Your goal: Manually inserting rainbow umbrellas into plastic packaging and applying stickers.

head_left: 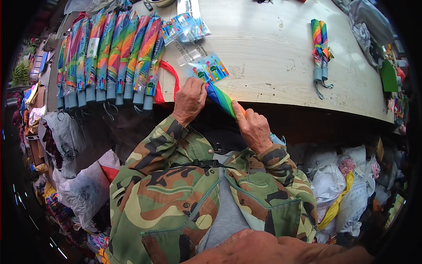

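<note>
A rolled rainbow-striped folding umbrella (222, 100) slants across the near edge of the table, held between my two hands. My left hand (190, 100) is closed around its upper left end. Lower on the umbrella, my right hand (254, 128) grips it with the thumb laid along the fabric. A bit of light blue (278, 140) shows past my right hand. Just beyond my left hand lie clear plastic sleeves with colourful printed cards (211, 68). A red ribbon (172, 74) curves beside that hand.
Several bagged rainbow umbrellas (107, 57) with grey-blue handles stand in a row at the table's left. Two unbagged rolled umbrellas (321, 50) lie at the right of the pale wooden table (272, 53). Stuffed plastic bags (85, 189) crowd the floor on both sides.
</note>
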The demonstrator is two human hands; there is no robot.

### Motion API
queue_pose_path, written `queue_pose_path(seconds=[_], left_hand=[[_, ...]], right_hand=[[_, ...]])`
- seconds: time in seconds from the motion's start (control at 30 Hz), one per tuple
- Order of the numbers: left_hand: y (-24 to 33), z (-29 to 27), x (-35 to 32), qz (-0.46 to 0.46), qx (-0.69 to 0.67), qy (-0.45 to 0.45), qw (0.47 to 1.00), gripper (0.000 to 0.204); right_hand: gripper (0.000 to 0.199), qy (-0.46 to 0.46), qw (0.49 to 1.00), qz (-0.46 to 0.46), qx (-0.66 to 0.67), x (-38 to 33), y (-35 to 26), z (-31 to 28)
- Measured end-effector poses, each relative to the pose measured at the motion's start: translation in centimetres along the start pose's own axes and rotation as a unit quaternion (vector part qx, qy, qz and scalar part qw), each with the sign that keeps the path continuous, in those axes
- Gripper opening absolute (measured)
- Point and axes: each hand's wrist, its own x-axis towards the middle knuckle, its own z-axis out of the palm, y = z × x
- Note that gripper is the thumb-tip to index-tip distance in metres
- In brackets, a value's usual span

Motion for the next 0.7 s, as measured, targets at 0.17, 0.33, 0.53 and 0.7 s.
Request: queue_pose_path(seconds=[0.17,0.33,0.53,0.7], left_hand=[[0.6,-1.3,0.7,-0.066,-0.045,-0.017,0.997,0.015],[-0.6,-1.2,0.8,-0.313,-0.317,-0.015,0.895,0.021],[-0.2,-1.2,1.1,-0.35,-0.361,0.085,0.86,0.076],[3.0,-7.2,1.9,-0.34,-0.598,0.057,0.724,0.056]], right_hand=[[0.072,0.017,1.0,-0.003,-0.009,0.5,-0.7,0.3],[0.07,0.071,0.996,0.028,0.049,0.4,-1.6,0.7],[0.078,0.106,0.988,0.054,0.097,0.6,-2.8,0.2],[0.082,0.103,0.98,0.03,0.165,2.5,-4.1,-0.4]])
